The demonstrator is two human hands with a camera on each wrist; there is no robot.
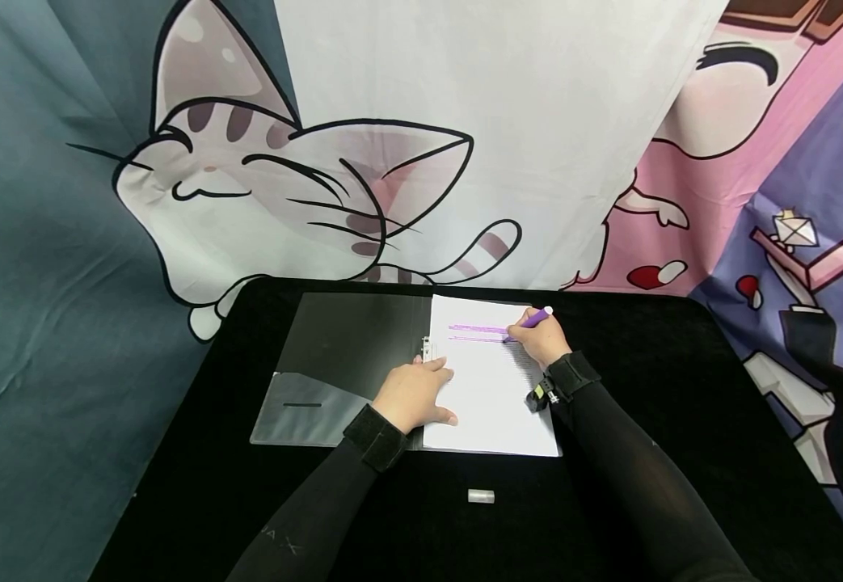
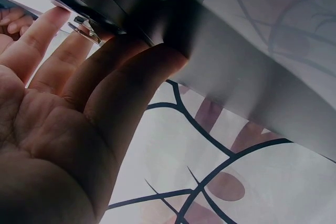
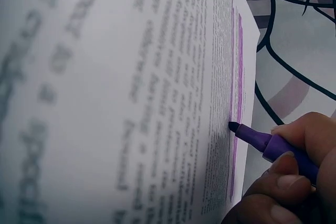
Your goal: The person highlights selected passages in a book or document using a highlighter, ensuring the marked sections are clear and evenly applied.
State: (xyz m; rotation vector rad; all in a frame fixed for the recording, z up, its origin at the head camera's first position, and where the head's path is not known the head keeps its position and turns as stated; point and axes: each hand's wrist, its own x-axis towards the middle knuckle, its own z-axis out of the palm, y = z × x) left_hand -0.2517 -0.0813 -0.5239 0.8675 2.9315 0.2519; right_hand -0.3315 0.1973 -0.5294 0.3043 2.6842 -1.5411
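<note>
My right hand [image 1: 543,339] grips a purple highlighter [image 1: 537,317], its dark tip [image 3: 234,126] at a purple line on the printed sheet [image 1: 490,404]. Purple lines [image 3: 240,66] run across the text near the top of the page. The sheet lies on the right side of an opened dark folder [image 1: 356,331]. My left hand [image 1: 410,394] rests with extended fingers over the folder's middle and the sheet's left edge. Just beyond those fingers shows a metal clip [image 1: 427,347]. The left wrist view shows the palm and fingers [image 2: 131,82] against the folder.
A small whitish cylinder [image 1: 481,496] lies on the black table [image 1: 647,388] in front of the folder. At lower left the folder has a translucent pocket [image 1: 308,416]. Cartoon-printed curtains [image 1: 537,121] hang behind the table.
</note>
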